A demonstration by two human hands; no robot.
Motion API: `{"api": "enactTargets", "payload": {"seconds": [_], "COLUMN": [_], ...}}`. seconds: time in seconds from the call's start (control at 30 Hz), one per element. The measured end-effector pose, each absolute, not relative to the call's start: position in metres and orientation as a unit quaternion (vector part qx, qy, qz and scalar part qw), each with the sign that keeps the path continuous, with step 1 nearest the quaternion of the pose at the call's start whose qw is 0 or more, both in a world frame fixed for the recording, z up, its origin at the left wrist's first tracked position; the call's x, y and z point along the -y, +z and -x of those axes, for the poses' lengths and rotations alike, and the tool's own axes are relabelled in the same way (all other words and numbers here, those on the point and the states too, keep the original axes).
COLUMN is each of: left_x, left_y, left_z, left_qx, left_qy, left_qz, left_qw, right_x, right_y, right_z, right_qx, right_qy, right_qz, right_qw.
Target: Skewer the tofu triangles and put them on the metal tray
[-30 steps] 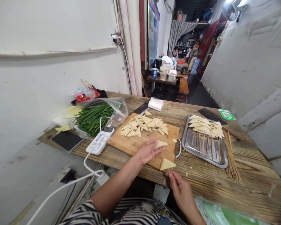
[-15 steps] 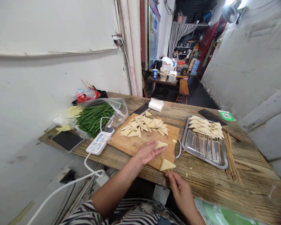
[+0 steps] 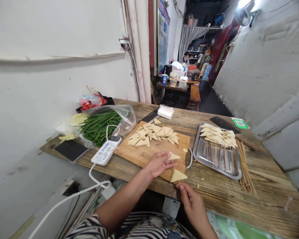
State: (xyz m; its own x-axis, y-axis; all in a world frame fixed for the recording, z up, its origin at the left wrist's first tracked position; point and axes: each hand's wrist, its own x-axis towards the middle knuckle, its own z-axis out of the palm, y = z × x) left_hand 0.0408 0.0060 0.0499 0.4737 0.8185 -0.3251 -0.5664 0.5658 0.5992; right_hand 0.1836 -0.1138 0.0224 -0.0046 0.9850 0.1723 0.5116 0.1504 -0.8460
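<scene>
My left hand holds a pale triangular tofu slice between its fingers, above the near right part of the cutting board. Below it, a second tofu triangle sits on a thin wooden skewer, whose upper end reaches the slice in my left hand. My right hand pinches the skewer's lower end, at the table's front edge. A heap of tofu triangles lies on the board. To the right, a metal tray carries several skewered tofu triangles.
Loose skewers lie along the tray's right side. A knife and a white box are behind the board. Bagged green chives, a power strip and a black tablet-like slab are at the left. Another person is far back.
The slice in my left hand has turned a little and shifted slightly right. My right hand keeps its pinch on the skewer, nearly unmoved.
</scene>
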Motion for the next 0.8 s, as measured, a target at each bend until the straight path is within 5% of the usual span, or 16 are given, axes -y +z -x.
{"api": "enactTargets", "payload": {"seconds": [0.8], "left_x": [0.006], "left_y": [0.058], "left_z": [-0.05], "left_qx": [-0.318], "left_qy": [0.396], "left_qz": [-0.242], "left_qw": [0.826], "right_x": [0.112], "right_y": [0.026], "right_z": [-0.178], "right_qx": [0.633], "right_qy": [0.279], "right_qz": [0.596], "right_qw": [0.408]}}
